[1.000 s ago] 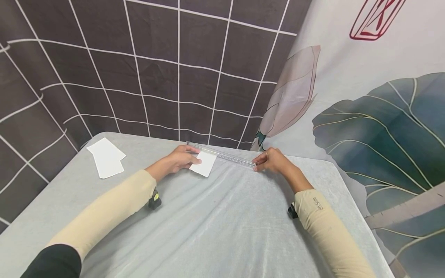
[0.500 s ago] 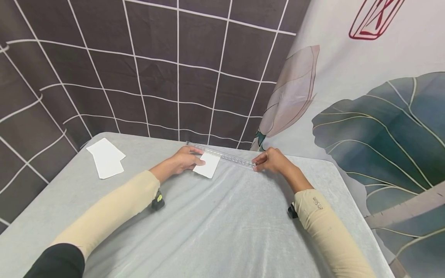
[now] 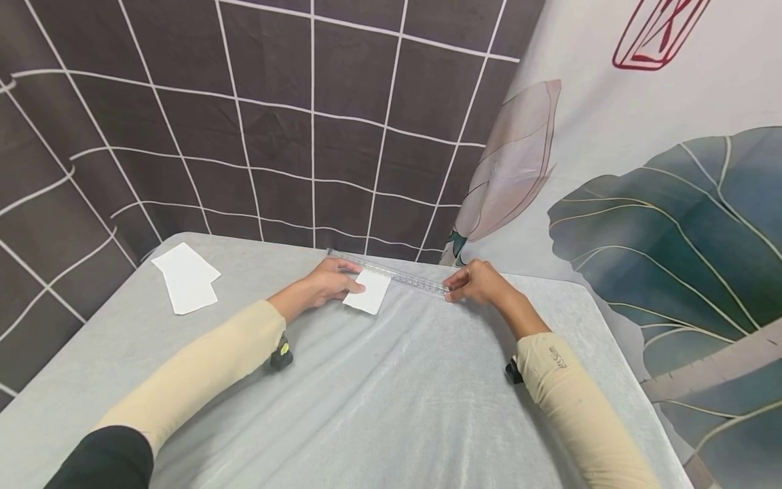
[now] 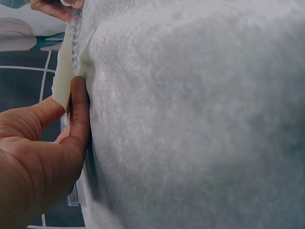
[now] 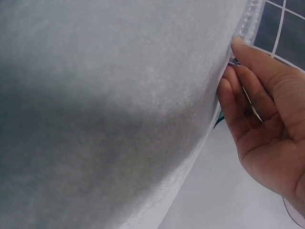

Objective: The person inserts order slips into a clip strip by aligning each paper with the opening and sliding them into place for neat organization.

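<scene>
A clear plastic ruler (image 3: 412, 280) lies slantwise near the back edge of the table. My right hand (image 3: 479, 282) pinches its right end between thumb and fingers, seen close in the right wrist view at the ruler's end (image 5: 249, 21). My left hand (image 3: 330, 280) pinches a small white paper piece (image 3: 370, 291) by its left side, thumb on top. The paper's top edge overlaps the ruler's near side. In the left wrist view the paper (image 4: 63, 76) tilts up from the cloth between thumb and fingers, and the ruler runs just behind it.
Two white paper pieces (image 3: 186, 278) lie overlapping at the back left of the table, which is covered with a pale grey cloth (image 3: 379, 407). Behind the table hang a dark grid-patterned curtain (image 3: 269, 136) and a white curtain with leaf prints (image 3: 672, 224).
My left hand has slid the white paper a little to the right along the ruler. The right hand and the ruler have stayed in place.
</scene>
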`<state>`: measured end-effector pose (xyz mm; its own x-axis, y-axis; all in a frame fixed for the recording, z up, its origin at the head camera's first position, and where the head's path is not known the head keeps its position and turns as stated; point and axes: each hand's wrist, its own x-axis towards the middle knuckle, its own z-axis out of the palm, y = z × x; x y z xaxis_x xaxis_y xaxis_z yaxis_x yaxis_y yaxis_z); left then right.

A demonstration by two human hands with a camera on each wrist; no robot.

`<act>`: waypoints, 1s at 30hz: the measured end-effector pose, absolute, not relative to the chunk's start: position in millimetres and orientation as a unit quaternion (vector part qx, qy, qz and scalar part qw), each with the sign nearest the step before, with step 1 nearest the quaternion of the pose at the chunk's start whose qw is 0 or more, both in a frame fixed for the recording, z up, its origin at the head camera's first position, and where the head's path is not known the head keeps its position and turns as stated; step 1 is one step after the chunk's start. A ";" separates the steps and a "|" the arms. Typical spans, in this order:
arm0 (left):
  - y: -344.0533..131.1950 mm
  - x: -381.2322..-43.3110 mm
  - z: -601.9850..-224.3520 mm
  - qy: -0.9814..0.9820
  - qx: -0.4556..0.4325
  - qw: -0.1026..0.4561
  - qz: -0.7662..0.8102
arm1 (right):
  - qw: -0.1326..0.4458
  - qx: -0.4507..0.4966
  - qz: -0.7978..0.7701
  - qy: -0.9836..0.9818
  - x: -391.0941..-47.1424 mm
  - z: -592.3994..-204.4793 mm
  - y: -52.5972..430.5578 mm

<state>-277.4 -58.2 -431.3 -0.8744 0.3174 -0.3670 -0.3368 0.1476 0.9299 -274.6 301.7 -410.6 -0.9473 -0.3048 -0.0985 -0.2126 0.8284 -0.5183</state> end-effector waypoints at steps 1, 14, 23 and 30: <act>-57.6 -277.5 -431.5 0.715 -0.007 0.250 0.653 | 0.088 -0.137 -0.260 0.952 -274.5 -410.3 301.6; -46.1 -274.2 -432.4 0.710 -0.004 0.250 0.658 | 0.088 -0.136 -0.260 0.952 -273.3 -409.3 301.5; -40.4 -273.8 -431.2 0.716 -0.008 0.252 0.651 | 0.091 -0.122 -0.253 0.955 -274.0 -407.9 300.3; -39.2 -273.0 -430.8 0.718 -0.010 0.248 0.650 | 0.092 -0.119 -0.253 0.956 -272.4 -407.5 299.1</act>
